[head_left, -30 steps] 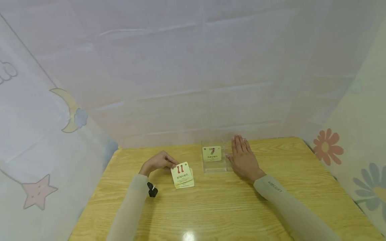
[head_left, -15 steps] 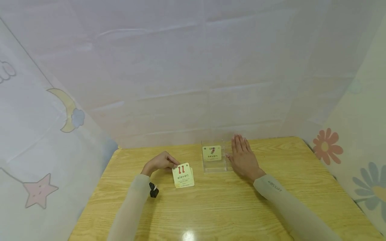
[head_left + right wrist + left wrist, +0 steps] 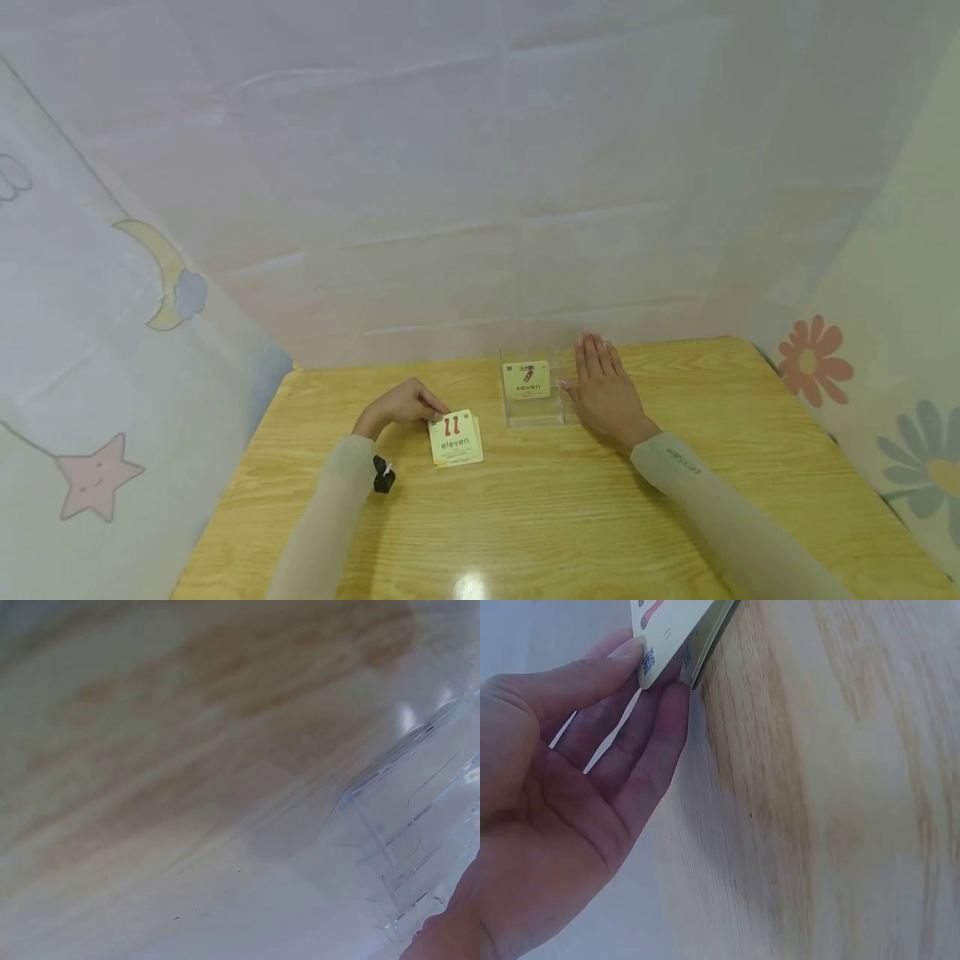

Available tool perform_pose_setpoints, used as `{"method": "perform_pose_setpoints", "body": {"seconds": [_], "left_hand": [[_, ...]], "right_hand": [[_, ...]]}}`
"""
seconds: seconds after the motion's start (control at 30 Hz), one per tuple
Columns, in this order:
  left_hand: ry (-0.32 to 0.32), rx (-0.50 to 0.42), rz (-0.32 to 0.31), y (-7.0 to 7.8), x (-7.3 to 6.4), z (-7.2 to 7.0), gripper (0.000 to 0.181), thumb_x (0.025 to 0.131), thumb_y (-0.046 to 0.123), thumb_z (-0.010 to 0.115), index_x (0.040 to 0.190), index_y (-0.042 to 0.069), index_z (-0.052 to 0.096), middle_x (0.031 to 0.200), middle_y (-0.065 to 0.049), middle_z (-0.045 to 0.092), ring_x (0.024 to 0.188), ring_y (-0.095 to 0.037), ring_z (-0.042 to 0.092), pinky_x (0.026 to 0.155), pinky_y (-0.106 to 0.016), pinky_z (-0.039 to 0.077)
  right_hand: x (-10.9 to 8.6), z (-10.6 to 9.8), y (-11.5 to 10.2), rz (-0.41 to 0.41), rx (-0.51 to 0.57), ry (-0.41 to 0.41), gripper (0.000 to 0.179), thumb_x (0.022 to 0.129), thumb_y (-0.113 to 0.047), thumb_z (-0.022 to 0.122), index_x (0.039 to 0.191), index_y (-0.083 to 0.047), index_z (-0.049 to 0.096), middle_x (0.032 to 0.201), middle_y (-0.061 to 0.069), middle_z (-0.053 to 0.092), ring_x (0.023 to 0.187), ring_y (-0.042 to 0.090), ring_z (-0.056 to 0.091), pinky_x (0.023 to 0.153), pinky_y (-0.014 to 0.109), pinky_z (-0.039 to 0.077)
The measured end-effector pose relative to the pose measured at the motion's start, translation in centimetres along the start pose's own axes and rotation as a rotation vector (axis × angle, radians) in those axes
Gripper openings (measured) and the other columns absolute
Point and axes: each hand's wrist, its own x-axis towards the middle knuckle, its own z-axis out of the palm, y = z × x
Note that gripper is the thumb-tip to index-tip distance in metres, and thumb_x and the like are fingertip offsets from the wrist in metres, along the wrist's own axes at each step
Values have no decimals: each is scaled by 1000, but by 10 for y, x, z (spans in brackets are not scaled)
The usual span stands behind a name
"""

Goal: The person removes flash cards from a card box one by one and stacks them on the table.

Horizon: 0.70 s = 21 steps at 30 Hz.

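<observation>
My left hand (image 3: pixel 399 405) pinches a pale yellow number card (image 3: pixel 455 439), printed with a red 11 and "eleven", by its upper left corner. The left wrist view has the thumb on the card's face (image 3: pixel 664 637) and other fingers behind it. More card edges show just beneath, lower right of the top card; how many is hidden. To the right stands a clear plastic box (image 3: pixel 534 418) with a "seven" card (image 3: pixel 527 381) in its left part. My right hand (image 3: pixel 607 398) rests with straight fingers on the box's right part, covering it. In the right wrist view, only a sliver of that hand (image 3: pixel 454 922) shows.
The wooden table (image 3: pixel 510 517) reaches back to a pale cloth backdrop (image 3: pixel 420 208). Printed side cloths stand left and right, one with a star (image 3: pixel 100 477), the other with flowers (image 3: pixel 816 362). A black clip-like device (image 3: pixel 383 475) sits at my left wrist.
The "eleven" card has shifted slightly right and lies more squarely over the cards beneath, whose edges show less. My left hand moved slightly with it. The right hand stays put.
</observation>
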Motion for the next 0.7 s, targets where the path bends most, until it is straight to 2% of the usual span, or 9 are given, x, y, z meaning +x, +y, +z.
{"method": "perform_pose_setpoints", "body": {"seconds": [0.23,0.47,0.7], "left_hand": [[4,53,8,1,2,1,18,97,0,71,111,3,82,119,-18,79,99,-22,79,86,-38,67],[-7,57,31,3,4,2,18,97,1,71,111,2,82,119,-18,79,102,-25,79,88,-38,67],[47,104,20,4,4,3,15,97,4,73,107,7,84,116,-13,81,105,-22,77,94,-38,65]], "right_hand": [[1,1,1,-8,-11,4,81,113,-44,42,164,11,12,174,31,11,165,44,6,136,59,9],[1,0,2,1,-13,-13,82,113,-46,39,164,10,8,174,31,8,165,44,4,136,59,7],[1,-1,0,3,3,-21,81,113,-44,40,164,11,10,174,31,8,165,44,4,136,59,7]]}}
